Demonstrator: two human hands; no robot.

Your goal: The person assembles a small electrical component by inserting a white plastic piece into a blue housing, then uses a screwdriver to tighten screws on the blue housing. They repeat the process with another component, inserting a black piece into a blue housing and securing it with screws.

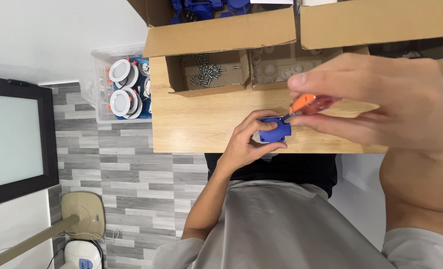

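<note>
**Screwdriver meets blue socket**

The left hand point(249, 142) is wrapped around the blue socket point(274, 130) at the tabletop point(191, 124) edge. The right hand point(380, 104), just above the socket, pinches the orange screwdriver point(306, 103), tip touching it. Best kept upright, socket braced firmly.

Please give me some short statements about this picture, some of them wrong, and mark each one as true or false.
1. The left hand holds a blue plastic part. True.
2. The right hand holds a green hammer. False: it holds an orange-handled screwdriver.
3. Screws lie in a cardboard tray. True.
4. The blue part lies on the floor. False: it is at the wooden table.
5. A clear bin of round white lamps stands beside the table. True.
</note>
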